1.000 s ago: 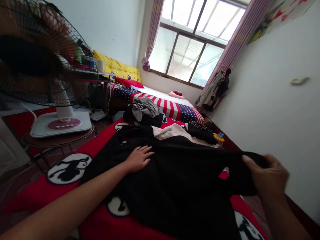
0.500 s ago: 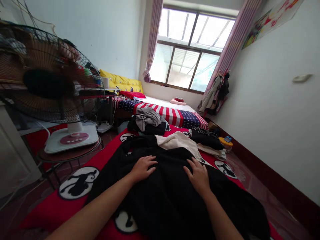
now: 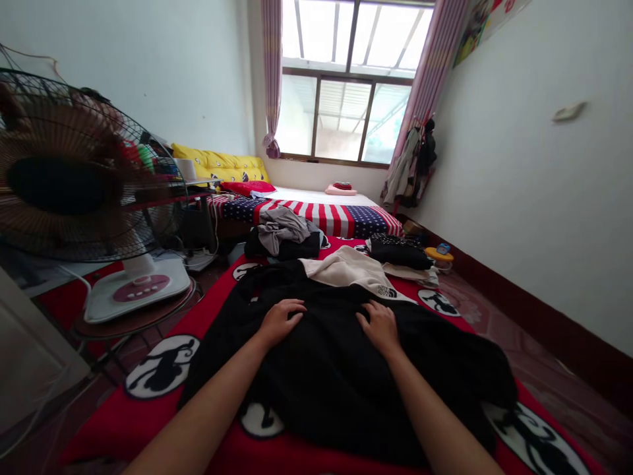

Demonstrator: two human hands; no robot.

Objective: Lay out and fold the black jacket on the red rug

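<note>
A large black garment [image 3: 341, 389] lies spread on a red blanket with black-and-white cartoon patches [image 3: 163, 366]. My left hand [image 3: 279, 321] rests palm down on the garment's upper left part, fingers slightly curled. My right hand [image 3: 378, 326] rests flat on it a little to the right, fingers apart. Neither hand grips the cloth. A beige garment [image 3: 351, 269] lies just beyond the black one.
A running fan [image 3: 74, 178] stands on a small round table [image 3: 133, 323] at the left. Farther off lie a pile of grey and black clothes [image 3: 284, 234], a black folded item [image 3: 398, 252] and a striped, starred bedspread [image 3: 321, 214]. Clothes hang by the window [image 3: 410, 165].
My right hand let go of the garment's right edge, which dropped onto the blanket, and came to rest flat on the middle of the cloth. My left hand stayed in place.
</note>
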